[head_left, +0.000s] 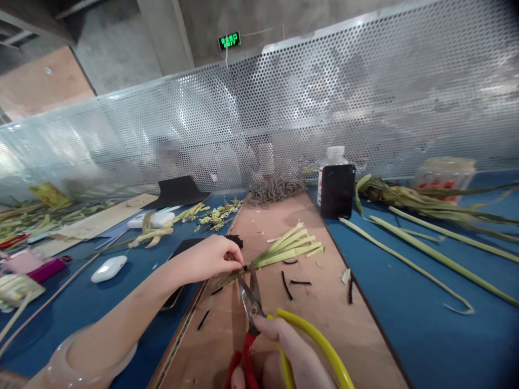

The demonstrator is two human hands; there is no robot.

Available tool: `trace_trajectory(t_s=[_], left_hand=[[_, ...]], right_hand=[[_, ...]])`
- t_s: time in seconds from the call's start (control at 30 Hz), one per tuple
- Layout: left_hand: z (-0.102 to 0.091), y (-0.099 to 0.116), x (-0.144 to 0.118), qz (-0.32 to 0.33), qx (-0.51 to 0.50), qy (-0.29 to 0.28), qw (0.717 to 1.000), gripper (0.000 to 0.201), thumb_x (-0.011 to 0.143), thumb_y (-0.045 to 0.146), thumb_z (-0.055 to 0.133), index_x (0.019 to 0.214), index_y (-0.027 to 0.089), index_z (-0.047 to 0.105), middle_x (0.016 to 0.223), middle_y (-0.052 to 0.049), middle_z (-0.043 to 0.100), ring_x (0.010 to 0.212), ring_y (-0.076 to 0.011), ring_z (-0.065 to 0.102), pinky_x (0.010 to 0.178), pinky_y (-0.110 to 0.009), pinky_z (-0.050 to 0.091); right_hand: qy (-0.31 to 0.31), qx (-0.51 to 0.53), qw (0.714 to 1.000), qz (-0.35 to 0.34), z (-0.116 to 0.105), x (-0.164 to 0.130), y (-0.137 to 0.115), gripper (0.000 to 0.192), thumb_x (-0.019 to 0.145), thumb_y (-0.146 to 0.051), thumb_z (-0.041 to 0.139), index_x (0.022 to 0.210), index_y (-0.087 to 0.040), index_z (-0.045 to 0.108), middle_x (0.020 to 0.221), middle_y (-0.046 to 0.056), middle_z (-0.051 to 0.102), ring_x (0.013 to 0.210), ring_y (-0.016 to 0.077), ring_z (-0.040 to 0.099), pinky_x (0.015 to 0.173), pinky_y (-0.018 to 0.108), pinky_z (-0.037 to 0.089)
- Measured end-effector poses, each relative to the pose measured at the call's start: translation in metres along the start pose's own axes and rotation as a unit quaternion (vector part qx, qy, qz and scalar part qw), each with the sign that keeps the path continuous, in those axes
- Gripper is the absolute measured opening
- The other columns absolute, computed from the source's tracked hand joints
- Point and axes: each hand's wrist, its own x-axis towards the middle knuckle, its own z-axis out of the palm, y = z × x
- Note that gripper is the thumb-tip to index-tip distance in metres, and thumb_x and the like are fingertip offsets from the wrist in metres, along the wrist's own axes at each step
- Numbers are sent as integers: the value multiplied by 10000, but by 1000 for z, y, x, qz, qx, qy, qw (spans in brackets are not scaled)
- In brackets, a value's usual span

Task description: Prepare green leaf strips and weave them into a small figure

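My left hand (211,258) pinches the narrow end of a fanned bundle of pale green leaf strips (290,246) lying on a brown board (324,324). My right hand (284,354), at the bottom edge, grips scissors (250,302) with red and yellow handles. The blades are parted and their tips sit at the bundle's bound end, right beside my left fingers. Short black offcuts (287,284) lie on the board near the blades.
Long green leaves (425,254) stretch over the blue table on the right. A bottle behind a dark phone (337,190), a coil of cord (275,190), a white mouse (108,268) and trimmed leaf scraps (219,215) lie around. A perforated metal screen (284,119) closes the far side.
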Motion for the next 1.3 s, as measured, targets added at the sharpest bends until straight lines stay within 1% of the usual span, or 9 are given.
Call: trace_trajectory(t_s=[0.27, 0.47, 0.67, 0.73, 0.8, 0.9, 1.1, 1.23, 1.3], left_hand=[[4, -7, 4, -15, -40, 16, 999, 200, 737, 304, 529, 826, 187, 664, 713, -14, 673, 586, -152, 627, 460, -182, 426], [6, -5, 2, -22, -64, 21, 997, 204, 755, 286, 499, 848, 190, 654, 699, -16, 674, 600, -161, 648, 473, -193, 443], [11, 2, -5, -19, -47, 37, 998, 171, 766, 255, 489, 826, 195, 637, 641, -7, 662, 547, -150, 637, 464, -194, 436], [12, 6, -7, -10, -39, 51, 998, 153, 764, 228, 479, 795, 196, 625, 695, -13, 670, 532, -138, 630, 466, -193, 438], [12, 10, -9, 4, -20, 66, 998, 135, 753, 196, 482, 756, 188, 616, 804, -28, 674, 523, -121, 621, 464, -191, 433], [11, 15, -10, 14, 12, 80, 997, 131, 729, 147, 491, 724, 173, 620, 912, -42, 653, 521, -101, 605, 460, -189, 424], [12, 19, -10, 13, 26, 95, 995, 130, 726, 121, 493, 705, 161, 616, 897, -34, 626, 521, -85, 577, 473, -187, 427], [13, 20, -11, 16, 29, 99, 995, 140, 737, 121, 488, 698, 157, 618, 894, -32, 616, 497, -73, 548, 486, -195, 432], [14, 20, -11, 25, 35, 107, 993, 165, 735, 105, 477, 712, 157, 632, 900, -36, 613, 527, -81, 559, 510, -198, 440]], right_hand=[[30, 30, 999, 10, -4, 7, 2, 596, 879, -534, 325, 573, -106, 605, 555, 51, 579, 532, 120, 526, 616, 223, 397], [43, 21, 999, 4, -8, 11, 5, 644, 876, -568, 314, 567, -98, 627, 535, 47, 550, 526, 117, 507, 597, 223, 402], [38, 7, 999, 3, -8, 10, 2, 602, 860, -561, 357, 578, -103, 629, 519, 37, 532, 518, 121, 500, 579, 220, 389], [25, 7, 1000, -4, -6, 9, -1, 596, 858, -566, 349, 596, -107, 626, 533, 37, 546, 514, 119, 507, 584, 218, 386], [17, 5, 1000, -8, -5, 10, -3, 584, 862, -559, 338, 611, -112, 618, 550, 41, 564, 510, 122, 513, 587, 221, 389], [8, 6, 1000, -3, -9, 17, -3, 582, 871, -556, 305, 609, -124, 593, 547, 42, 569, 495, 128, 510, 569, 230, 399], [10, 34, 999, 7, -24, 41, 6, 666, 832, -664, 233, 564, -141, 546, 481, 23, 514, 438, 117, 469, 505, 226, 390], [7, 36, 999, 19, -22, 43, 2, 689, 822, -680, 177, 609, -138, 545, 497, 42, 524, 457, 134, 489, 493, 229, 380], [13, 30, 999, 26, -18, 44, -1, 697, 818, -680, 150, 629, -138, 545, 495, 48, 518, 457, 143, 492, 492, 235, 380]])
